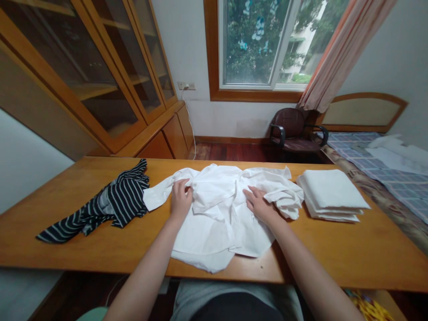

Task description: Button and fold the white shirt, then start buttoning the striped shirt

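Observation:
A crumpled white shirt (217, 214) lies spread over the middle of the wooden table (334, 254), its hem hanging past the front edge. My left hand (180, 199) rests on the shirt's left shoulder area, its fingers curled and pinching a fold of the cloth near the sleeve. On the shirt's right side, my right hand (259, 204) lies flat with fingers stretched out, pressing the fabric beside the bunched right sleeve.
A navy-and-white striped garment (110, 203) lies crumpled on the table's left. A stack of folded white clothes (329, 194) sits at the right. Beyond the table are a wooden glass-door cabinet (100, 76), a dark armchair (294, 131) and a bed (384, 165).

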`<state>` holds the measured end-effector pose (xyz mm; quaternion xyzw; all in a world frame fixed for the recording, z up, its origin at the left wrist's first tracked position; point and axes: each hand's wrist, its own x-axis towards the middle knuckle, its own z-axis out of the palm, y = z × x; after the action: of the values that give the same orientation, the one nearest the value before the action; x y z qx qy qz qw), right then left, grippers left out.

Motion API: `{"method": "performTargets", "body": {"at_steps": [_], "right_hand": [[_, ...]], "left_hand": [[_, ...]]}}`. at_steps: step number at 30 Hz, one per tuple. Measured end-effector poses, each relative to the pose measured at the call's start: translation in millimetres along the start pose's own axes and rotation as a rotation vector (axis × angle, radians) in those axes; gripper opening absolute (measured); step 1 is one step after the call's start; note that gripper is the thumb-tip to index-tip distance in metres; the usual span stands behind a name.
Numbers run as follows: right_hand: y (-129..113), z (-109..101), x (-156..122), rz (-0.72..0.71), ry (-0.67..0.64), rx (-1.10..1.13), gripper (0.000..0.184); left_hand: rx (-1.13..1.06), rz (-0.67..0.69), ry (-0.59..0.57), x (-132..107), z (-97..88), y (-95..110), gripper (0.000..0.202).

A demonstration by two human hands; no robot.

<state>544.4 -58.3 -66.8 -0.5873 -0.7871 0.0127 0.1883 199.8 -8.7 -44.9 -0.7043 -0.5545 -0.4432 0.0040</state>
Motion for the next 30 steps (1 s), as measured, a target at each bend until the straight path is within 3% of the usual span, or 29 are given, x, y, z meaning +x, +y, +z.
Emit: {"method": "performTargets", "body": {"at_steps": [3,6,10,15,19,25,28,30], "right_hand": [[-17,-7,-1,-0.032,0.034,-0.015,0.064],[-31,-15,0,-0.215,0.024,-0.010,0.074],[-40,-14,2,-0.365,-0.014,0.023,0.047],[-38,-8,0,-0.353,-0.084,0.098,0.023],[-34,-10,-3,-0.300,-0.084,0.161,0.018],[-28,-16,-2,-0.159,-0.086,0.256,0.017],[-28,-26,-2,-0.033,-0.100,0.326,0.023],[-26,-36,-1,-0.001,-0.043,0.348,0.026]], "left_hand": [[-0.028,0.213,-0.134,-21,-19.3,34,0.027],[-0.046,0.418,-0.425,-37,-32.2,61,0.040],[0.058,0.497,-0.677,-43,-30.6,77,0.051],[0.092,0.463,-0.756,-44,-13.5,71,0.015],[-0.010,0.291,-0.722,-41,-7.5,58,0.018],[-0.350,-0.240,-0.499,-33,-19.2,38,0.018],[-0.550,-0.340,-0.442,-32,-31.3,41,0.015],[-0.675,-0.367,-0.476,-32,-39.3,45,0.017]]}}
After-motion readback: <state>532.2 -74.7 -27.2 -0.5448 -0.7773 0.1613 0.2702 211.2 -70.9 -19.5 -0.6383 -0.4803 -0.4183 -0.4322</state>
